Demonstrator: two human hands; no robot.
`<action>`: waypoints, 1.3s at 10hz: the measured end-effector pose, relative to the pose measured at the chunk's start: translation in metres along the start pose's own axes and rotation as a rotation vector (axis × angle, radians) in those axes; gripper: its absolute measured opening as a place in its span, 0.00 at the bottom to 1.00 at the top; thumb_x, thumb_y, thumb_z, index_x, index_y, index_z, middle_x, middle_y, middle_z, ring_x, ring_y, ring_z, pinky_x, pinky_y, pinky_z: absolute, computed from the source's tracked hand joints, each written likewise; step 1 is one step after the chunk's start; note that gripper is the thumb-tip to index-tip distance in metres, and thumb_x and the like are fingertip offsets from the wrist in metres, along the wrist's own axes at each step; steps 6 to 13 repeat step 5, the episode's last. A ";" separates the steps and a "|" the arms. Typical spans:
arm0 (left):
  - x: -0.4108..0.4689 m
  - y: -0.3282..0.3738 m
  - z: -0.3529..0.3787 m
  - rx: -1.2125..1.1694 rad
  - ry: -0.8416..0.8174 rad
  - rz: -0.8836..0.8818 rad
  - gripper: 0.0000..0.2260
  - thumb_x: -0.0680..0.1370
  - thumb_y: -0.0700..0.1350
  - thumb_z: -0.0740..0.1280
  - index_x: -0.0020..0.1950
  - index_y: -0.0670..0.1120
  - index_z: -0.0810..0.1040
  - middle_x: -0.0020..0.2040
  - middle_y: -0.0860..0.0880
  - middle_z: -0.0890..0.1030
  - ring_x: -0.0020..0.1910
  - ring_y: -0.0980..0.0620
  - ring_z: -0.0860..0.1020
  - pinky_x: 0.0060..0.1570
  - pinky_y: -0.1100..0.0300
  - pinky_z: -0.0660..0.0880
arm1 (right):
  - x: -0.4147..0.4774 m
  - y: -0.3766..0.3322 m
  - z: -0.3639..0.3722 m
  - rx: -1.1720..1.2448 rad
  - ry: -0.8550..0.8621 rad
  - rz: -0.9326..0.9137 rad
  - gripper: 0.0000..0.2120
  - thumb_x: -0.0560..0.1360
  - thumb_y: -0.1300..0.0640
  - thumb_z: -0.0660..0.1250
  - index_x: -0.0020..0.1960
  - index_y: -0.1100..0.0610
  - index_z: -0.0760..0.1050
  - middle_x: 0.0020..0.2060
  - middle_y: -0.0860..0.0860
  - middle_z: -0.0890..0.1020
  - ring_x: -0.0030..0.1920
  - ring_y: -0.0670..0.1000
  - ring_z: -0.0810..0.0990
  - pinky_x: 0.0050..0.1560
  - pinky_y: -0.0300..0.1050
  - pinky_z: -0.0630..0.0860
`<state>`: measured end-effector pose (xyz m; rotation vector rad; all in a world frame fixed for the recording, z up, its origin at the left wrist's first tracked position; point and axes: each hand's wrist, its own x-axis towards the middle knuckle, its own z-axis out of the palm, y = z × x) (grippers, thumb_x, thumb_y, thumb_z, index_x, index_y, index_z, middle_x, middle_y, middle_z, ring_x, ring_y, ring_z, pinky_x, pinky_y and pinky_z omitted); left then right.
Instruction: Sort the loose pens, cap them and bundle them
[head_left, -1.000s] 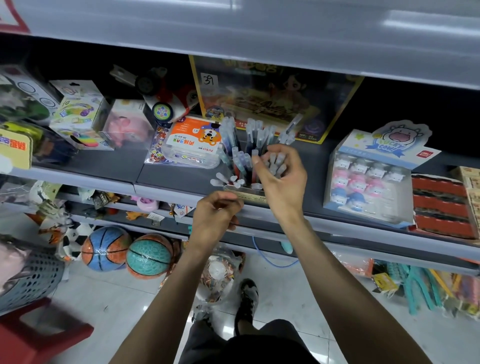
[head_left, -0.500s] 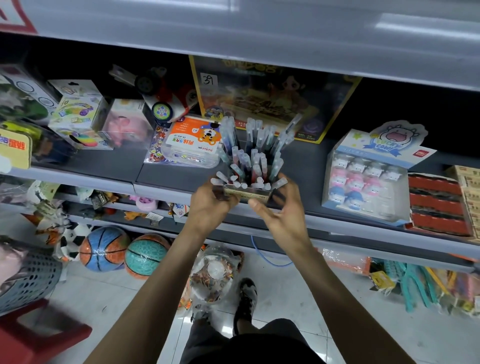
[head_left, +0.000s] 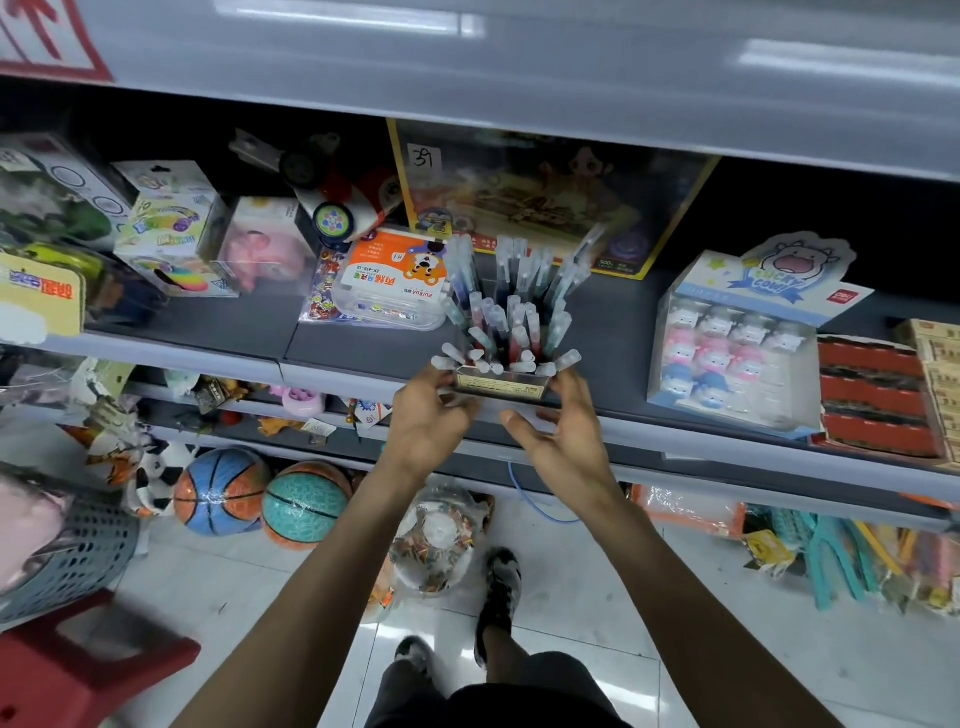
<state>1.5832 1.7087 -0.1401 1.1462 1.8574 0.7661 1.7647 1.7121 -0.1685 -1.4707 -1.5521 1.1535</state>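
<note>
- At the front edge of the grey shelf (head_left: 363, 358): a pen display box (head_left: 501, 385) stands between the person's two hands, its gold-labelled front facing the camera.
- Pens (head_left: 511, 306): many capped pens stand upright or lean outward in stepped rows inside the box; the caps look clear or frosted, with red and blue barrels showing beneath.
- Left hand (head_left: 428, 415): pressed against the left end of the box, fingers curled around its corner; grip clamped on the box.
- Right hand (head_left: 563, 431): at the right end of the box, fingertips reaching up to its corner while the thumb points left beneath the front face; the fingers are spread apart, and contact appears to be at the fingertips only.
- Left of the box: a clear plastic case with an orange label (head_left: 395, 280) lies flat on the shelf, just beside the pens.
- Right of the box: a blue-and-white carton of small cow figures (head_left: 737, 353) stands well apart from it.
- Behind the pens: a large yellow-edged boxed set (head_left: 545, 202) leans against the shelf back.
- Below: two basketballs (head_left: 260, 499) rest under the lower shelf, near a red stool (head_left: 67, 670) on the tiled floor (head_left: 727, 623).
</note>
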 end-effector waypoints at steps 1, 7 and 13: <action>0.001 0.000 -0.003 0.039 -0.027 0.023 0.13 0.77 0.40 0.73 0.61 0.45 0.80 0.50 0.56 0.83 0.54 0.53 0.82 0.56 0.60 0.76 | -0.005 -0.008 0.001 -0.020 -0.030 0.021 0.34 0.75 0.49 0.76 0.76 0.48 0.65 0.67 0.45 0.72 0.67 0.43 0.75 0.69 0.51 0.76; -0.022 -0.011 -0.023 0.310 -0.151 0.188 0.18 0.78 0.43 0.69 0.69 0.47 0.76 0.57 0.44 0.83 0.57 0.42 0.81 0.44 0.65 0.67 | -0.031 -0.043 -0.006 -0.471 -0.089 0.119 0.33 0.81 0.44 0.66 0.81 0.54 0.60 0.72 0.55 0.73 0.73 0.57 0.71 0.72 0.53 0.71; -0.022 -0.011 -0.023 0.310 -0.151 0.188 0.18 0.78 0.43 0.69 0.69 0.47 0.76 0.57 0.44 0.83 0.57 0.42 0.81 0.44 0.65 0.67 | -0.031 -0.043 -0.006 -0.471 -0.089 0.119 0.33 0.81 0.44 0.66 0.81 0.54 0.60 0.72 0.55 0.73 0.73 0.57 0.71 0.72 0.53 0.71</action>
